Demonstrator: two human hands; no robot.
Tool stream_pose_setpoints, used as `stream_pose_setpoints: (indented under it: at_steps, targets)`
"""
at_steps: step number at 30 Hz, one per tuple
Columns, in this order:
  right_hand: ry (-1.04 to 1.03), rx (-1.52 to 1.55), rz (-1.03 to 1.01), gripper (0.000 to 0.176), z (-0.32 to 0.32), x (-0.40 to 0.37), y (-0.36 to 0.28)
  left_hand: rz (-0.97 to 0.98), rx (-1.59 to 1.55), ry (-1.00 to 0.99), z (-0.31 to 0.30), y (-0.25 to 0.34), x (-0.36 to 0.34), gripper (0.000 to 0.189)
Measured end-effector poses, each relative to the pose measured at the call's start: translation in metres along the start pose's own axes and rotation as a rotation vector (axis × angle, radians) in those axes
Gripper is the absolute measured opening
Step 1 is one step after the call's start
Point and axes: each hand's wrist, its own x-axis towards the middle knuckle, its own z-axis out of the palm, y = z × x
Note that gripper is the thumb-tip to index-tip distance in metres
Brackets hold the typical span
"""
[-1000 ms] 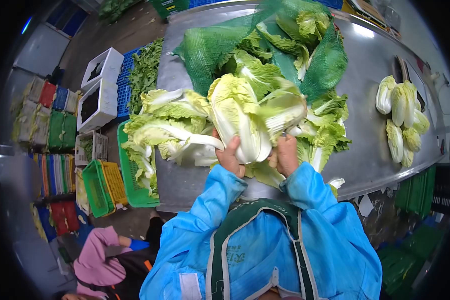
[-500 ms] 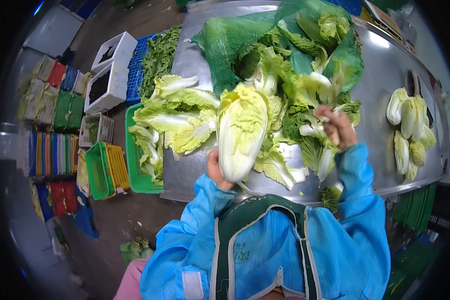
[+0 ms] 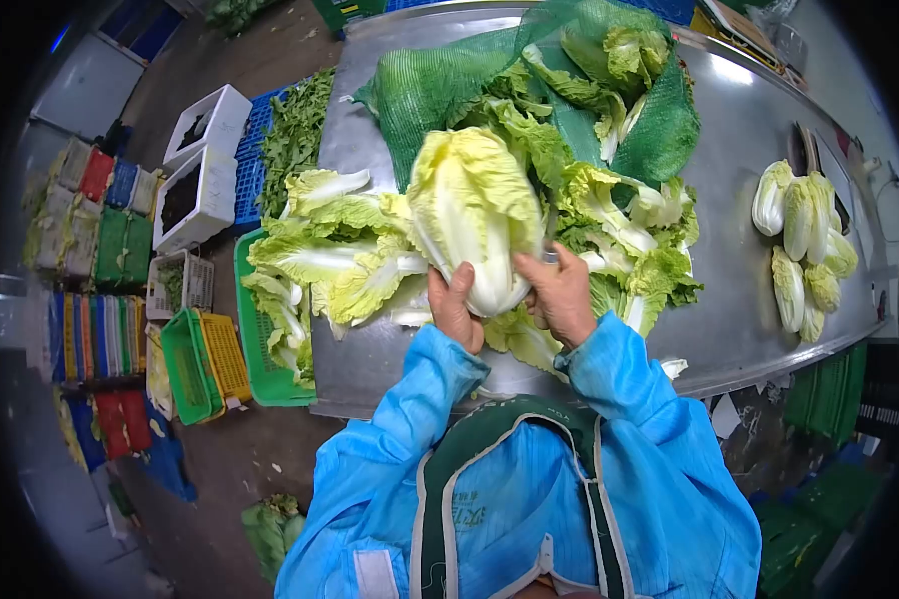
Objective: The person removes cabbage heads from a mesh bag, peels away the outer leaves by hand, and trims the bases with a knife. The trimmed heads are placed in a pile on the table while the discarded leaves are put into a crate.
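Observation:
A pale yellow-green napa cabbage point(image 3: 474, 205) is held up over the steel table, its white base toward me and its leafy top away. My left hand point(image 3: 456, 307) grips the base from the left, thumb lying along its side. At the right side of the base, my right hand point(image 3: 561, 297) is closed with its fingers against the cabbage; the fingertips are partly hidden, so whether they pinch one outer leaf cannot be seen. Loose cabbage leaves point(image 3: 345, 245) lie left of the cabbage, and more loose leaves point(image 3: 634, 235) are piled on its right.
A green mesh sack point(image 3: 425, 95) with leaves lies at the back of the steel table point(image 3: 719, 329). Several napa cabbages point(image 3: 809, 215) sit at the right beside a dark knife-like blade. Left are a green crate point(image 3: 270, 369), white boxes point(image 3: 208, 215) and leafy greens point(image 3: 300, 140).
My right hand has come in from the leaf pile on the right and now touches the cabbage. My left hand still holds the cabbage, which has turned slightly.

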Motion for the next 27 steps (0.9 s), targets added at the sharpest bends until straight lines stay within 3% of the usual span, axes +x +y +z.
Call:
stream_pose_setpoints:
  at_steps: [1, 2, 3, 5, 6, 7, 10, 13, 15, 17, 21, 22, 25, 26, 27]
  targets:
    - [0.069, 0.112, 0.009, 0.037, -0.003, 0.000, 0.006, -0.004, -0.068, 0.018, -0.003, -0.005, 0.005, 0.062]
    - [0.137, 0.225, 0.016, 0.036, -0.009, 0.002, 0.013, -0.089, -0.209, 0.158, -0.006, -0.010, 0.012, 0.062]
    - [0.201, 0.335, 0.024, 0.036, -0.017, 0.005, 0.020, -0.135, -0.315, 0.099, -0.012, -0.008, 0.016, 0.062]
    - [0.149, -0.018, 0.082, 0.036, -0.057, 0.021, 0.033, -0.226, -0.517, -0.022, -0.026, 0.002, 0.020, 0.061]
    - [0.121, -0.194, 0.107, 0.036, -0.062, 0.025, 0.027, -0.227, -0.442, -0.014, -0.028, 0.002, 0.021, 0.063]
    - [0.147, -0.381, 0.003, 0.041, -0.063, 0.023, 0.022, -0.201, -0.354, 0.006, -0.028, 0.000, 0.020, 0.065]
    - [0.020, -0.129, 0.094, 0.047, -0.043, 0.019, -0.001, -0.137, -0.129, 0.001, -0.015, -0.003, 0.011, 0.075]
    - [-0.125, -0.038, 0.107, 0.056, -0.009, 0.006, -0.015, -0.228, -0.256, -0.103, -0.008, -0.004, 0.011, 0.068]
    - [-0.190, -0.132, 0.052, 0.055, 0.004, -0.001, -0.017, -0.049, -0.179, -0.057, 0.005, -0.009, 0.012, 0.061]
    - [-0.164, -0.028, -0.004, 0.052, 0.010, 0.002, -0.012, 0.152, 0.010, 0.018, 0.015, -0.010, 0.014, 0.059]
    - [-0.068, 0.063, 0.035, 0.047, 0.007, 0.009, -0.001, -0.026, -0.165, 0.149, 0.021, 0.005, 0.017, 0.051]
    - [-0.032, 0.123, 0.011, 0.041, 0.005, 0.015, 0.007, -0.163, -0.297, 0.137, 0.010, 0.002, 0.021, 0.039]
    - [0.019, 0.258, 0.151, 0.038, -0.011, 0.025, 0.012, -0.309, -0.430, 0.281, -0.033, -0.015, 0.025, 0.032]
    - [0.044, 0.274, 0.171, 0.037, -0.015, 0.026, 0.014, -0.354, -0.528, -0.008, -0.062, -0.018, 0.020, 0.029]
    - [0.077, 0.269, 0.146, 0.037, -0.023, 0.030, 0.016, -0.408, -0.598, -0.050, -0.094, -0.019, 0.013, 0.026]
